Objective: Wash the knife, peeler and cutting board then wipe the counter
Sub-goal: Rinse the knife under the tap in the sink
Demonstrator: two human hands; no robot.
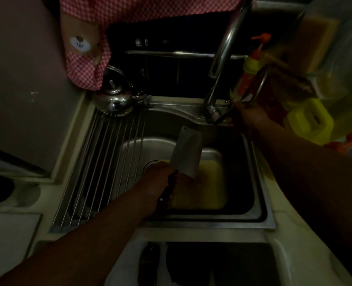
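Observation:
My left hand [158, 178] grips the dark handle of a cleaver-style knife [186, 152], its wide blade pointing up and away over the sink [259, 203]. Below the blade a yellowish cutting board [208, 193] lies in the sink basin. My right hand [247, 116] reaches to the tap's lever [222, 116] at the base of the faucet [222, 58]; the dim light hides how its fingers lie. No water stream shows. I see no peeler.
A roll-up wire rack [105, 168] covers the sink's left part, with a steel kettle [115, 93] at its far end. Soap bottles [251, 67] and a yellow container [309, 120] crowd the right back. A checked cloth [84, 69] hangs behind.

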